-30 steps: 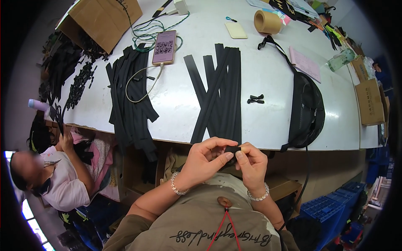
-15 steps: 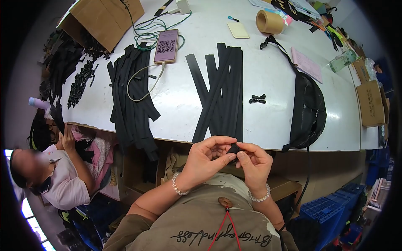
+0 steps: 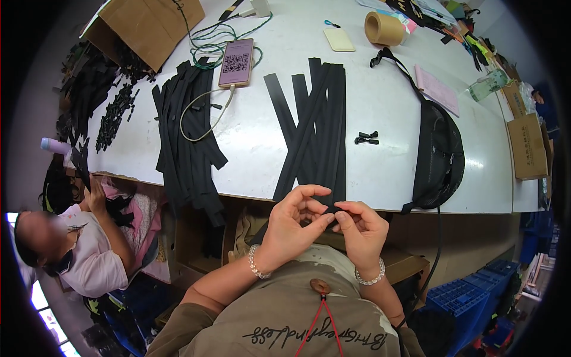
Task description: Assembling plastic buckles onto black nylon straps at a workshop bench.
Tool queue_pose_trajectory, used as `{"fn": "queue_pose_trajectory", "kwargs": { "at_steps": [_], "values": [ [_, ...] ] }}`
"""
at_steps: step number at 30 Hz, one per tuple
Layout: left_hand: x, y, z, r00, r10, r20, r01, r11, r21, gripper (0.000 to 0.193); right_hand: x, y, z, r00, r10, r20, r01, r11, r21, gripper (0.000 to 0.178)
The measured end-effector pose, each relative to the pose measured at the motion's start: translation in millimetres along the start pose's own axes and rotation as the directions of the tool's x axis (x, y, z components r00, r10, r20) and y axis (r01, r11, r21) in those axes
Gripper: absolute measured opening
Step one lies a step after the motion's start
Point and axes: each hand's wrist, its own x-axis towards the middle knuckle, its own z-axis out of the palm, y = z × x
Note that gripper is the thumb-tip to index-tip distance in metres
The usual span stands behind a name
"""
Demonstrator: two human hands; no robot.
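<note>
My left hand (image 3: 292, 221) and my right hand (image 3: 361, 229) meet just off the table's near edge. Thumb and fingertips of each pinch the end of a black strip (image 3: 334, 209), which looks like zipper tape. Most of that piece is hidden by my fingers, and any small part between them cannot be made out. Right behind my hands, a bundle of long flat black strips (image 3: 309, 128) lies on the white table (image 3: 380, 178), some crossing others. To the right of the bundle are a few small black pull-like pieces (image 3: 367, 138).
A second strip pile (image 3: 189, 143) hangs over the edge at left, beside a cabled phone (image 3: 236, 62). A black mesh bag (image 3: 439, 157) lies at right. Farther off are a tape roll (image 3: 383, 28) and a cardboard box (image 3: 146, 30). A co-worker (image 3: 89, 250) sits at left.
My left index finger has lifted and straightened a little, and both hands have shifted slightly. The dark piece between my fingertips now shows less bunched. The co-worker has barely moved.
</note>
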Motion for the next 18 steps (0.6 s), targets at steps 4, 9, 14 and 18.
{"fn": "queue_pose_trajectory", "kwargs": {
  "at_steps": [4, 9, 14, 18],
  "values": [
    [-0.4, 4.6, 2.0, 1.000, -0.003, -0.002, 0.003, 1.000, 0.010, 0.045, -4.3, 6.5, -0.9, 0.993, 0.121, -0.007, -0.117, 0.974, 0.192, 0.014],
    [0.3, 5.7, 0.9, 0.999, -0.050, 0.018, 0.051, 0.999, -0.009, 0.046, -5.6, 13.9, 0.8, 0.976, 0.216, -0.014, -0.194, 0.900, 0.389, 0.015],
    [1.3, 2.4, 1.7, 0.999, -0.025, 0.021, 0.027, 0.990, -0.136, 0.027, -5.5, -0.5, 5.7, 0.993, 0.105, -0.059, -0.094, 0.982, 0.164, 0.013],
    [2.5, -5.9, -6.3, 0.980, -0.149, 0.128, 0.147, 0.989, 0.028, 0.009, -0.3, -1.6, 2.3, 0.948, -0.314, -0.040, 0.294, 0.919, -0.263, 0.013]
  ]
}}
